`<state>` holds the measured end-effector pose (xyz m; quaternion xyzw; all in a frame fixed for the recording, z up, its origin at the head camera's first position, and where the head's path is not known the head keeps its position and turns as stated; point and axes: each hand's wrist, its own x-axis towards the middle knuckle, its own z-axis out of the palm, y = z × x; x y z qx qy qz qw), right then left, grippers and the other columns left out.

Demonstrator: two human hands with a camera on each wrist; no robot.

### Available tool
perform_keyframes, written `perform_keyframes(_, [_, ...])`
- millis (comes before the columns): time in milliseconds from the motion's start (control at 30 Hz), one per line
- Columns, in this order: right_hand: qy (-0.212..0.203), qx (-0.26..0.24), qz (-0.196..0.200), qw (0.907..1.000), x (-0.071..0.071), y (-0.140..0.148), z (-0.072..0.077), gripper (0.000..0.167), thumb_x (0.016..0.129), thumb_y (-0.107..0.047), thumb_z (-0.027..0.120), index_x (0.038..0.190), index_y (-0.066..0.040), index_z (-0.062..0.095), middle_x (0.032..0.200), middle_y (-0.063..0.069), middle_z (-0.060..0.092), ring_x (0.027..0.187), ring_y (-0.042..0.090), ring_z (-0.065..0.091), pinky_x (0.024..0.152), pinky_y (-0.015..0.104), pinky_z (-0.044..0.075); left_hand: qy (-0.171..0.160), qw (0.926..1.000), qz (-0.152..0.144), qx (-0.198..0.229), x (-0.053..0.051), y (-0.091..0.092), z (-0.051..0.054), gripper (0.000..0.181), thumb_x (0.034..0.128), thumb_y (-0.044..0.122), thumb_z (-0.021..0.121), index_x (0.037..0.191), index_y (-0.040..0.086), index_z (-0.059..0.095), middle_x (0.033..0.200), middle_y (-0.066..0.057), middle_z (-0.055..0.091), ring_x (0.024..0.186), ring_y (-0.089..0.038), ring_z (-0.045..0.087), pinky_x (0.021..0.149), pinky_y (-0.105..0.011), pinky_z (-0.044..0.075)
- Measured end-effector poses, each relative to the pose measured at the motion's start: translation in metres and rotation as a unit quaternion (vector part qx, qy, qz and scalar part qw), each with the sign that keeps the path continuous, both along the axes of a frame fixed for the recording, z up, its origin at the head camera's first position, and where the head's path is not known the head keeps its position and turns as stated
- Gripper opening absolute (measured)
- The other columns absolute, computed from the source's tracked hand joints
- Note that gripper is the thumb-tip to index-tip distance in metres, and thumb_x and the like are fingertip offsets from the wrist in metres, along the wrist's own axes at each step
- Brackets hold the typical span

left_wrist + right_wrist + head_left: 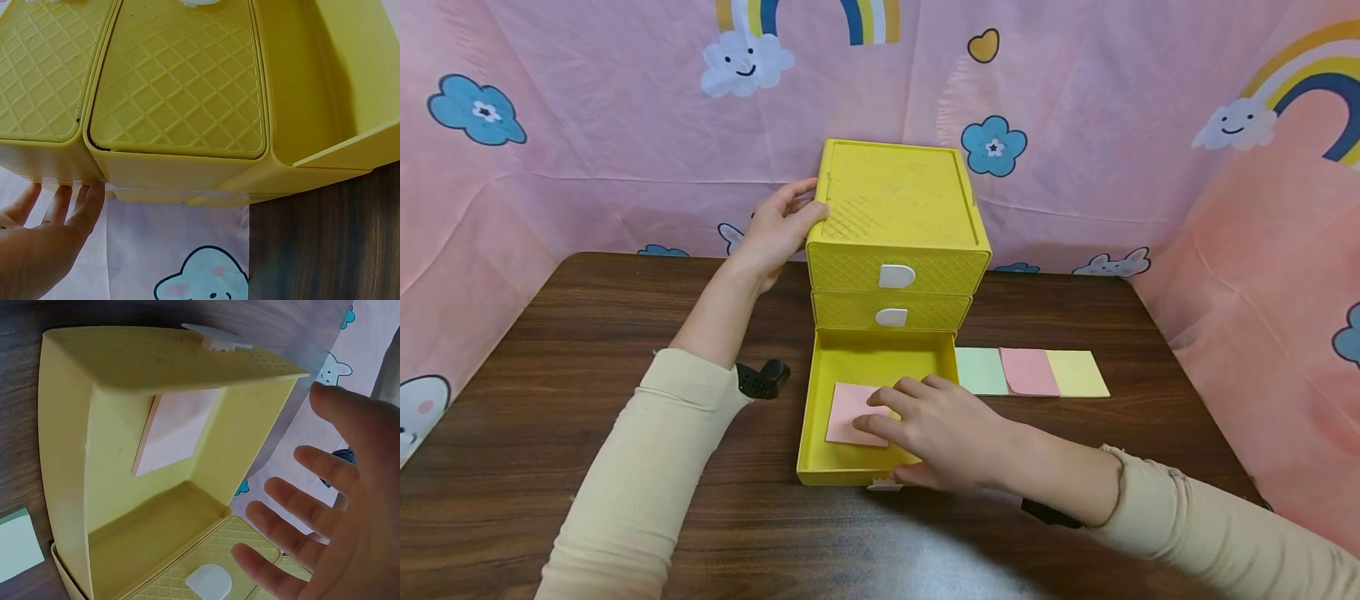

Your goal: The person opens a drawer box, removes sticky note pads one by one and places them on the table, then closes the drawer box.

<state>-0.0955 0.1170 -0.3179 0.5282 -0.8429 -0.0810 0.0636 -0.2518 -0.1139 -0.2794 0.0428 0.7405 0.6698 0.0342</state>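
Note:
A yellow three-drawer box (895, 196) stands on the table, its bottom drawer (806, 433) pulled out. Inside that drawer lies a pink sticky note pad (848, 412), also seen in the right wrist view as a pale pink pad (178, 428). My left hand (778, 233) rests against the box's upper left side; in the left wrist view the fingers of the left hand (56, 231) touch that side wall. Above the open drawer hovers my right hand (951, 433), fingers spread, holding nothing. The right wrist view shows the right hand (337, 494) apart from the pad.
Right of the drawer, green (982, 372), pink (1028, 372) and yellow (1077, 373) sticky note pads lie in a row on the dark wooden table (715, 500). A pink patterned cloth (625, 125) hangs behind the box and at the sides.

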Motion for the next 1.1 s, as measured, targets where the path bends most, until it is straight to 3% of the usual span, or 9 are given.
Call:
perform_keyframes(400, [-0.033, 0.009, -0.022, 0.9992, -0.013, -0.010, 0.000, 0.059, 0.079, -0.051, 0.063, 0.130, -0.026, 0.050, 0.125, 0.000, 0.053, 0.103, 0.018, 0.055, 0.078, 0.035, 0.050, 0.000, 1.0000, 0.005, 0.003, 0.000, 0.001, -0.001, 0.054, 0.0903, 0.024, 0.052, 0.142, 0.022, 0.036, 0.139, -0.007, 0.038, 0.114, -0.020, 0.049, 0.097, -0.033, 0.042])
perform_keyframes(667, [-0.038, 0.011, -0.027, 0.9989, -0.027, -0.014, -0.008, 0.060, 0.078, -0.050, 0.064, 0.130, -0.026, 0.050, 0.124, 0.002, 0.054, 0.103, 0.020, 0.055, 0.078, 0.037, 0.051, 0.002, 1.0000, 0.003, 0.005, 0.000, 0.000, -0.002, 0.054, 0.0904, 0.024, 0.052, 0.142, 0.023, 0.036, 0.139, -0.007, 0.039, 0.114, -0.020, 0.050, 0.097, -0.034, 0.042])
perform_keyframes(1100, [-0.084, 0.069, -0.078, 0.9910, -0.039, -0.023, -0.014, 0.066, 0.080, -0.053, 0.061, 0.137, -0.028, 0.042, 0.133, 0.002, 0.047, 0.112, 0.022, 0.051, 0.085, 0.040, 0.049, -0.002, 1.0000, 0.003, -0.008, 0.000, 0.001, 0.000, 0.053, 0.0908, 0.025, 0.051, 0.142, 0.023, 0.036, 0.138, -0.007, 0.039, 0.114, -0.019, 0.050, 0.097, -0.033, 0.043])
